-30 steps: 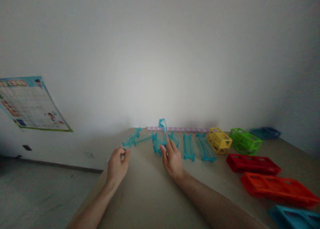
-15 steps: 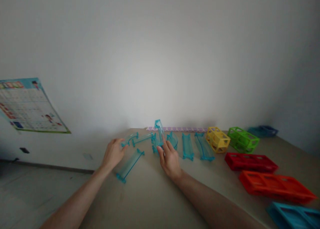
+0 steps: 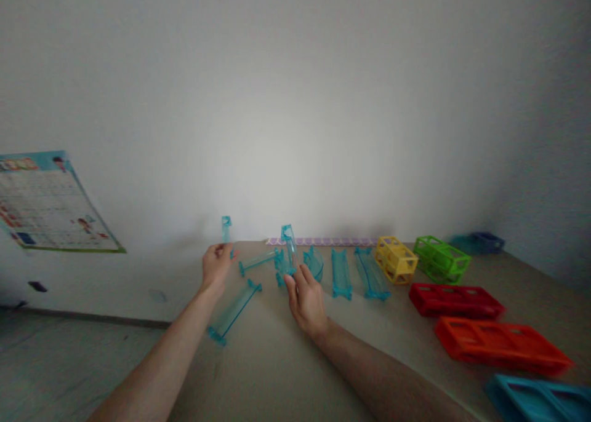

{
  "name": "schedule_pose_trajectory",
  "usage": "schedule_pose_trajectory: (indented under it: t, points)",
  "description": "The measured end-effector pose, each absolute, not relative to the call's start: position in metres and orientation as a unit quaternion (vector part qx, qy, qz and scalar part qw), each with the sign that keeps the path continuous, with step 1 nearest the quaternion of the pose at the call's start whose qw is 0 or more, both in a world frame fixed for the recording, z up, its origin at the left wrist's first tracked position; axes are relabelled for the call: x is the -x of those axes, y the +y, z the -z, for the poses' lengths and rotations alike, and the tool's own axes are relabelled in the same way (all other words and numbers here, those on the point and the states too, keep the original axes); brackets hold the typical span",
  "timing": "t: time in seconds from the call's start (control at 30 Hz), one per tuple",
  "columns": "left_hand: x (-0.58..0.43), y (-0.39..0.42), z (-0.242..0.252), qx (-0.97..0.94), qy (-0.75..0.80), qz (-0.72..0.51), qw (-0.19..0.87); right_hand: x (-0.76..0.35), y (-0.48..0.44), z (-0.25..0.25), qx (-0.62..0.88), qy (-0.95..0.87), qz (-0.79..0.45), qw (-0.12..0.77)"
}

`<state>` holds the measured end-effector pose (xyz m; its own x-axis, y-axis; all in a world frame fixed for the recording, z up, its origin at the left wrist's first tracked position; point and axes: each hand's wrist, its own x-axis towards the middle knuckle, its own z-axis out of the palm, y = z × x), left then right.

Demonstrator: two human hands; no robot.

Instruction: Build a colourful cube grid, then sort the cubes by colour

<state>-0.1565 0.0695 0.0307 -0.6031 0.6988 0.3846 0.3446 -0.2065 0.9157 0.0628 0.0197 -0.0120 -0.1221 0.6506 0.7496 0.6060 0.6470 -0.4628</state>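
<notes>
Fingers of the left hand (image 3: 216, 265) grasp an upright, narrow translucent turquoise plastic piece (image 3: 226, 230) at far left; those of the right hand (image 3: 305, 296) grip the lower end of a tilted, channel-shaped translucent turquoise plastic piece (image 3: 289, 243) at centre, apart from the first. A long, flat translucent turquoise plastic piece (image 3: 236, 311) lies nearer on the beige surface (image 3: 263, 373). Step in hand, as judged: holding both pieces raised. The next move calls for steady grips, clear of the loose piece.

Teal pieces (image 3: 289, 250), pale-patterned purple strip (image 3: 327, 242)
</notes>
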Motion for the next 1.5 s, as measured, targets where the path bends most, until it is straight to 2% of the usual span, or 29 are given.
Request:
schedule_pose_trajectory:
  t: [0.07,0.13,0.17,0.27,0.53,0.87,1.13,1.5]
  points:
    - [0.113,0.056,-0.021,-0.433,0.56,-0.678,0.199,-0.063,0.021,0.013,0.43,-0.737,-0.014,0.521]
    - [0.073,0.042,-0.009,-0.403,0.418,-0.725,0.37,-0.064,0.023,0.014,0.441,-0.727,-0.013,0.526]
    - [0.058,0.036,-0.003,-0.398,0.378,-0.722,0.422,-0.065,0.024,0.014,0.447,-0.723,-0.013,0.526]
    - [0.037,0.025,0.007,-0.39,0.337,-0.709,0.481,-0.068,0.025,0.016,0.454,-0.721,-0.018,0.523]
    - [0.048,0.017,0.002,-0.396,0.308,-0.695,0.515,-0.065,0.021,0.014,0.414,-0.755,-0.059,0.505]
    - [0.046,0.015,0.001,-0.389,0.301,-0.688,0.534,-0.068,0.015,0.007,0.433,-0.764,-0.076,0.473]
    - [0.055,0.018,0.003,-0.449,0.299,-0.665,0.517,-0.072,0.017,0.007,0.39,-0.731,-0.103,0.55]
    - [0.058,0.016,0.001,-0.461,0.285,-0.651,0.531,-0.072,0.014,0.005,0.359,-0.743,-0.119,0.553]
